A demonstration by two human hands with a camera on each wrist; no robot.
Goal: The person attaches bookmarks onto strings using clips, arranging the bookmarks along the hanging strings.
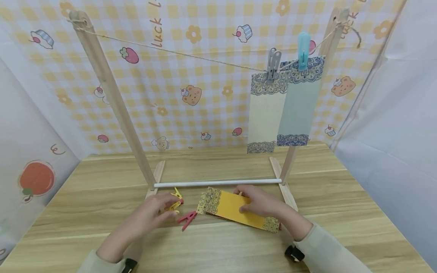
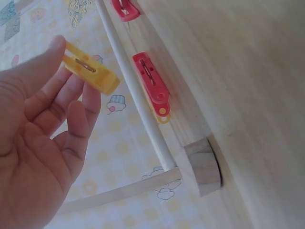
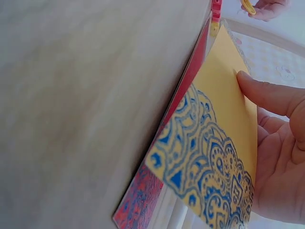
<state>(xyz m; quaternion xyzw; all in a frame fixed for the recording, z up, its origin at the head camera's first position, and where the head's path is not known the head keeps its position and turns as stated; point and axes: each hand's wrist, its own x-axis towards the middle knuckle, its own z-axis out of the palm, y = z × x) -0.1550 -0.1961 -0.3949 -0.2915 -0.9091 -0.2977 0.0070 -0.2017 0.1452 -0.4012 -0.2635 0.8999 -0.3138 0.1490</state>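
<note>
My left hand (image 1: 151,212) pinches a yellow clothespin (image 2: 95,74) by its handle ends, between thumb and fingers. Near those fingers lie another yellow clothespin (image 1: 176,192) and a red clothespin (image 2: 151,78), partly overlapping. A second red clothespin (image 1: 187,218) rests on the table beside the cards. My right hand (image 1: 261,203) holds a yellow card (image 1: 230,204) with lacy patterned ends, thumb on its front and fingers behind. In the right wrist view, the card tilts above a red card (image 3: 185,86) lying on the table.
A wooden frame (image 1: 117,102) carries a sagging string (image 1: 177,51). At its right hang a cream card (image 1: 266,117) from a grey clothespin (image 1: 273,64) and a grey-green card (image 1: 297,110) from a blue clothespin (image 1: 303,49). A white rod (image 1: 218,183) joins the frame's feet.
</note>
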